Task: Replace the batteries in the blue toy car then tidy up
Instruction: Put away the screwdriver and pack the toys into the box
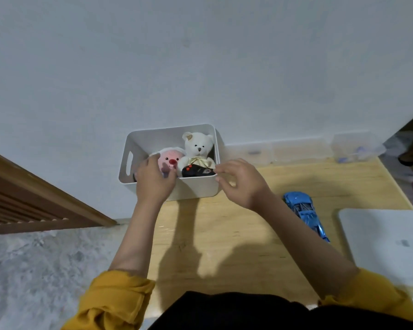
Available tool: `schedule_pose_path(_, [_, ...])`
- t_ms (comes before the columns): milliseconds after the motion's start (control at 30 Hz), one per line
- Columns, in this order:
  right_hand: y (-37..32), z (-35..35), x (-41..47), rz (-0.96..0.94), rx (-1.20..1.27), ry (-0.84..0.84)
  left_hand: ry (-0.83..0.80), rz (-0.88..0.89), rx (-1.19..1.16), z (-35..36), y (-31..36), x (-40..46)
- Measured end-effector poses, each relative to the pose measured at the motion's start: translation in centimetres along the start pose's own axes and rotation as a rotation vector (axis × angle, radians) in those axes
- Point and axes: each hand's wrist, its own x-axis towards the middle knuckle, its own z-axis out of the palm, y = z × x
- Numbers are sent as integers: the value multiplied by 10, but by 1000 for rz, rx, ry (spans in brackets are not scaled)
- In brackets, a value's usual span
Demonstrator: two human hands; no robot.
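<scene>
The blue toy car lies on the wooden table, to the right of my right forearm, with nothing touching it. A white storage bin stands against the wall and holds a white teddy bear, a pink plush and a dark item. My left hand is curled over the bin's front left rim, fingers reaching inside by the pink plush. My right hand pinches the bin's front right corner. No batteries are visible.
A silver laptop lies shut at the table's right edge. Clear plastic boxes line the wall behind the car. A slatted wooden frame and grey floor are to the left of the table.
</scene>
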Motion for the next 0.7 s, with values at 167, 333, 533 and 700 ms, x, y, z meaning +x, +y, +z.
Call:
schedule_pose_path(167, [32, -26, -51, 43, 23, 72, 66, 161, -84, 33, 50, -69])
schedule_pose_path(333, [85, -73, -111, 100, -14, 108, -35, 244, -115, 91, 113, -132])
schedule_pose_path(533, [187, -146, -211, 354, -173, 145, -289, 266, -184, 168, 213, -218])
schedule_pose_path(700, [266, -200, -277, 829, -369, 11, -508, 257, -150, 237, 275, -271])
